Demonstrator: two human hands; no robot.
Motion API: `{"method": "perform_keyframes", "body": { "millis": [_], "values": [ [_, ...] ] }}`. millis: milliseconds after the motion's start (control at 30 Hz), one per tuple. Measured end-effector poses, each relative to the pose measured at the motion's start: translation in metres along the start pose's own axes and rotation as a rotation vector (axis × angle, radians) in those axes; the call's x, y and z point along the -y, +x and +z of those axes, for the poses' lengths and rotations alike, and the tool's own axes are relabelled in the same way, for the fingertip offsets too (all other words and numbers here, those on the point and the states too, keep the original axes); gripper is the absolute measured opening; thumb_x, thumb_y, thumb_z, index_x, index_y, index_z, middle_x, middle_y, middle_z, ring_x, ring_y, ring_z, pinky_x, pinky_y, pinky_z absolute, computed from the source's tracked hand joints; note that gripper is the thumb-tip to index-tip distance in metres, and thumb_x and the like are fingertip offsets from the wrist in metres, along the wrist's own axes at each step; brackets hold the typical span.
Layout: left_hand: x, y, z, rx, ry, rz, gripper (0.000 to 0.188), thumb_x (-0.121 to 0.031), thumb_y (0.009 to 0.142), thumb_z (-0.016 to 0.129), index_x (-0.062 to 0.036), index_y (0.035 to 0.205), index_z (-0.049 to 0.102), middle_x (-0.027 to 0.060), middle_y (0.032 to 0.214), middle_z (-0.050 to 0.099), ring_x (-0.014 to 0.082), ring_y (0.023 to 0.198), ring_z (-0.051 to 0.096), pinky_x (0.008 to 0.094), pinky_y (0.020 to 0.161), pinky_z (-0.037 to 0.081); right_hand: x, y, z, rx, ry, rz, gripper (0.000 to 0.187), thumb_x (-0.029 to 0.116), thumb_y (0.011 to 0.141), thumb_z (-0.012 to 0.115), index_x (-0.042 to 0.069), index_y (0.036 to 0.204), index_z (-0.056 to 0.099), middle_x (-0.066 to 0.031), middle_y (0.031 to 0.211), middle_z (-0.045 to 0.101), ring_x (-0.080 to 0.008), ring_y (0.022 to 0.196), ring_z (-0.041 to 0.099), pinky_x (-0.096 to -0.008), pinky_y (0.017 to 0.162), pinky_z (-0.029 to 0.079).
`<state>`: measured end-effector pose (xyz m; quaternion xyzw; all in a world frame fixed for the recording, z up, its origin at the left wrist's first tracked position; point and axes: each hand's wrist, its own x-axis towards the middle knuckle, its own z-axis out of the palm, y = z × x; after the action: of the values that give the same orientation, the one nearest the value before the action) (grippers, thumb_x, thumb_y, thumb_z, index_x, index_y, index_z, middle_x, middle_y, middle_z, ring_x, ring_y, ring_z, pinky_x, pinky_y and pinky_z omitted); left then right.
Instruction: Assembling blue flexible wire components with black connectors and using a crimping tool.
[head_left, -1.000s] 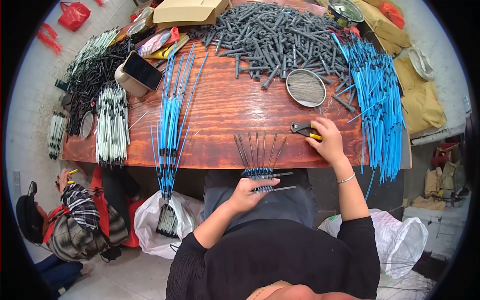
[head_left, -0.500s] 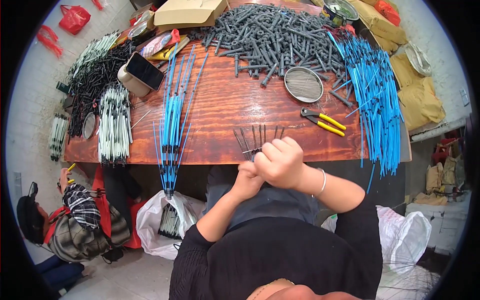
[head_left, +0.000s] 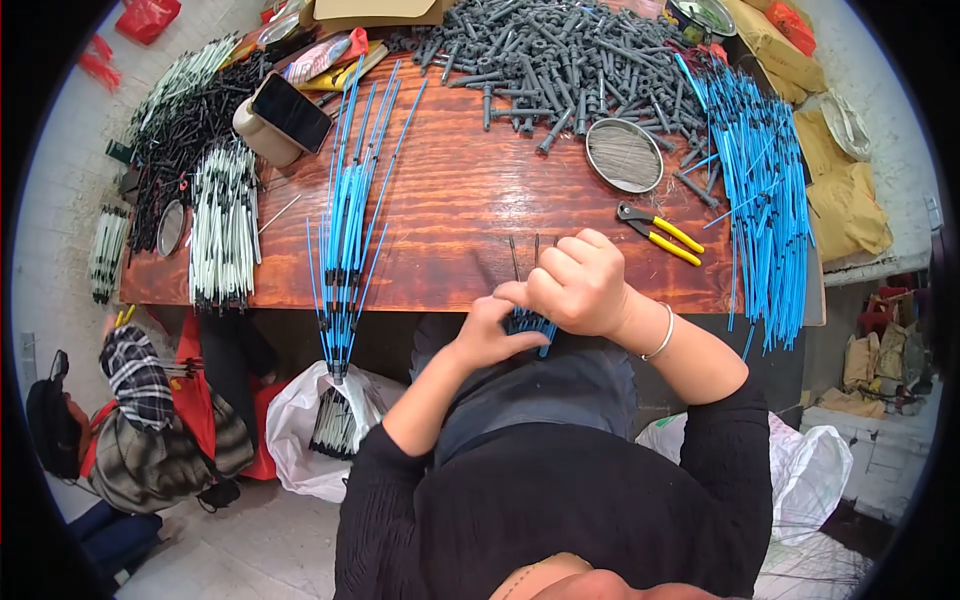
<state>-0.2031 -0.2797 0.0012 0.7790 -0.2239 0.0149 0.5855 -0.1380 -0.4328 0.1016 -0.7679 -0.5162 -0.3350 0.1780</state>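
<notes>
Close together at the table's front edge, my two hands work on a cluster of blue sticks [head_left: 529, 322] with thin dark tips that point away from me. My left hand [head_left: 486, 336] curls round the left side of the cluster, its thumb stretched along the near side. My right hand [head_left: 582, 287] is closed in a fist against the cluster's right side; what its fingers pinch is hidden. To the right lie yellow-handled cutting pliers [head_left: 660, 234]. Beyond them stands a round dish of thin wire pins [head_left: 625, 156].
Grey plastic bolt-like parts [head_left: 570, 60] are heaped at the back. Blue sticks [head_left: 765, 220] pile up at right, another blue bundle [head_left: 346, 220] and white sticks [head_left: 224, 225] at left. A phone [head_left: 290, 111] leans on a holder. Another person [head_left: 165, 420] sits at far left.
My left thumb has swung out toward me, and the blue part of the cluster now shows between my hands. My right fist has risen slightly to the right. The whole view has shifted a little.
</notes>
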Motion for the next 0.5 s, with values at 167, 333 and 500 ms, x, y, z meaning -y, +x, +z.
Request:
{"method": "perform_keyframes", "body": {
  "millis": [167,333,500],
  "values": [
    [0.029,0.029,0.012,0.213,-0.156,0.155,0.033,-0.020,0.070,0.074,-0.0031,0.096,0.063,0.0123,0.097,0.061,0.0297,0.092,0.059,0.0362,0.083,0.047,0.000,-0.007,0.001,0.011,0.041,-0.100,0.036,0.026,0.061,0.070,0.011,0.052,0.039,0.0002,0.052,0.038,-0.0158,0.046,0.042,-0.0283,0.043,0.029],
    [0.027,0.040,0.004,0.349,-0.090,0.227,0.031,-0.021,0.072,0.071,-0.0030,0.096,0.064,0.0123,0.102,0.062,0.0315,0.097,0.057,0.0414,0.088,0.044,0.000,-0.017,-0.012,0.068,0.078,-0.091,0.033,0.023,0.060,0.072,0.011,0.053,0.042,-0.0016,0.052,0.039,-0.0161,0.046,0.041,-0.0287,0.044,0.029],
    [0.025,0.032,-0.003,0.352,0.047,0.262,0.033,-0.021,0.072,0.070,-0.0027,0.099,0.064,0.0130,0.105,0.063,0.0319,0.102,0.057,0.0423,0.092,0.043,-0.051,-0.022,-0.012,0.029,0.268,0.440,0.020,0.015,0.070,0.068,0.006,0.061,0.052,-0.0054,0.059,0.052,-0.0230,0.052,0.050,-0.0334,0.048,0.038]
  ]
}}
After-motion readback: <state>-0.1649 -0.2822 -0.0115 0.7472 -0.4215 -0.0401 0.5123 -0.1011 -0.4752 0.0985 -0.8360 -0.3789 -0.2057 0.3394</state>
